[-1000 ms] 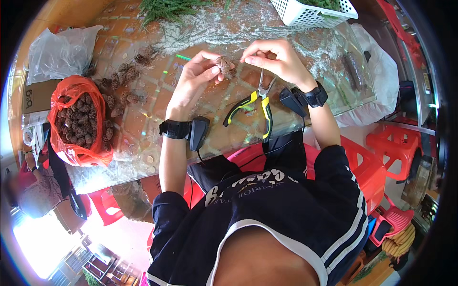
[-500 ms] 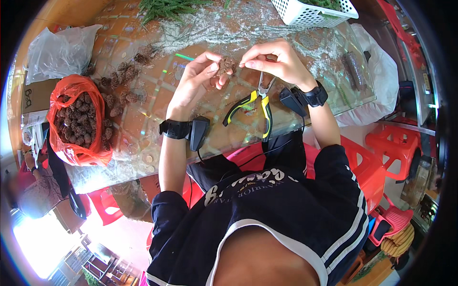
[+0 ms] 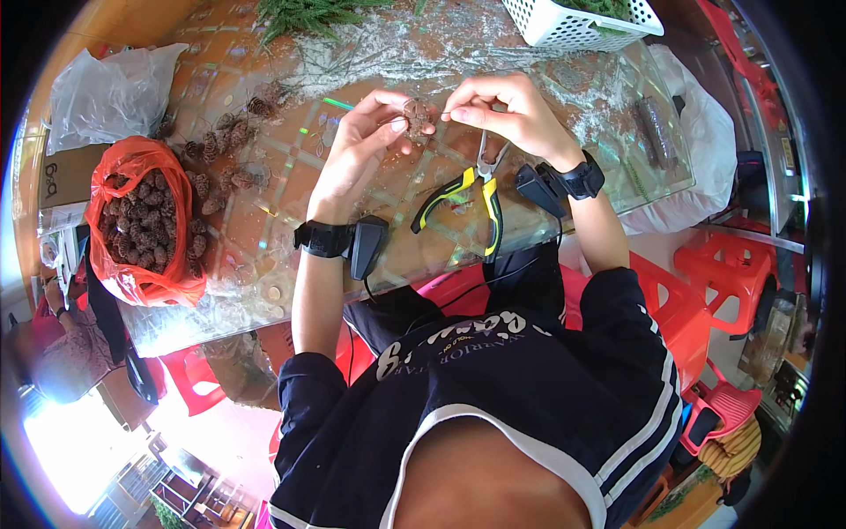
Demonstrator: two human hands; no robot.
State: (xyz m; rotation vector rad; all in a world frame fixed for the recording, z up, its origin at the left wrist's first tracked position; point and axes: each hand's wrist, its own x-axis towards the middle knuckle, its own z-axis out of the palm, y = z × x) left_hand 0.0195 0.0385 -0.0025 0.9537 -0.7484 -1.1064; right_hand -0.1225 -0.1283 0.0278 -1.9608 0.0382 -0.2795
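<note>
Nearest, at six o'clock, is the wearer's dark shirt point(image 3: 529, 388), with large white lettering and smaller print across its chest. Beyond it comes a glass-topped bench point(image 3: 264, 247) dusted with white powder. Just off centre toward one o'clock, pliers point(image 3: 491, 207) with yellow-and-black handles spread apart lie there. At twelve o'clock, the left hand point(image 3: 363, 137) has its grip closed around a pine cone point(image 3: 417, 122), held up above the bench. The right hand point(image 3: 502, 113), toward one o'clock, has thumb and fingertips pinched together just beside that cone; anything thin between them is too small to tell. At nine o'clock, a translucent red bag point(image 3: 145, 286) gapes open, heaped with brown cones point(image 3: 145, 225); loose cones point(image 3: 240, 134) lie toward ten o'clock. Past the bag, a cardboard box point(image 3: 75, 176) bears dark letters turned sideways. Farthest, a white perforated basket point(image 3: 548, 33) at one o'clock holds green sprigs point(image 3: 604, 7); a similar pile point(image 3: 313, 13) lies at eleven.
</note>
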